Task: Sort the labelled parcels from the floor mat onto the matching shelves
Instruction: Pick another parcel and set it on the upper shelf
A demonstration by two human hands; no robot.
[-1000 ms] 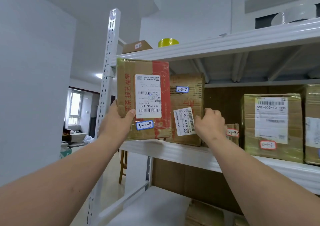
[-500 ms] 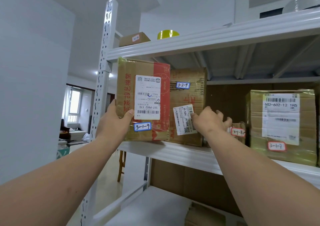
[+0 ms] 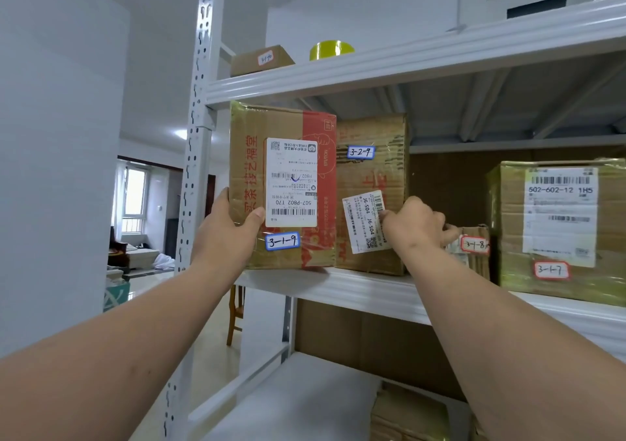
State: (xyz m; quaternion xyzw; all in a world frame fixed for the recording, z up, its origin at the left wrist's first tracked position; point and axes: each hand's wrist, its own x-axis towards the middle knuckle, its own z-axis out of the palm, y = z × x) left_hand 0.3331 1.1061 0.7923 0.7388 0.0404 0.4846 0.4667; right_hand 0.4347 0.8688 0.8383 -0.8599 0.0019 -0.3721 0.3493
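White metal shelving [image 3: 338, 78] fills the head view, with a pale wall on the left and a doorway to a bright room beyond the slotted upright [image 3: 198, 129]. On the middle shelf [image 3: 366, 291] the parcel labelled 3-1-9 [image 3: 284, 186] stands upright at the left end, touching the parcel labelled 3-2-9 [image 3: 372, 190] on its right. The left hand [image 3: 227, 237] grips the 3-1-9 parcel's left edge, thumb across its front. The right hand [image 3: 415, 225] has its fingers curled at the right side of the 3-2-9 parcel; whether they grip it I cannot tell. Just beside that hand sits a small box marked 3-1-8 [image 3: 474, 247], then the parcel labelled 3-1-7 [image 3: 559, 230]. A yellow tape roll [image 3: 331, 48] and a small carton [image 3: 261, 59] rest on the top shelf.
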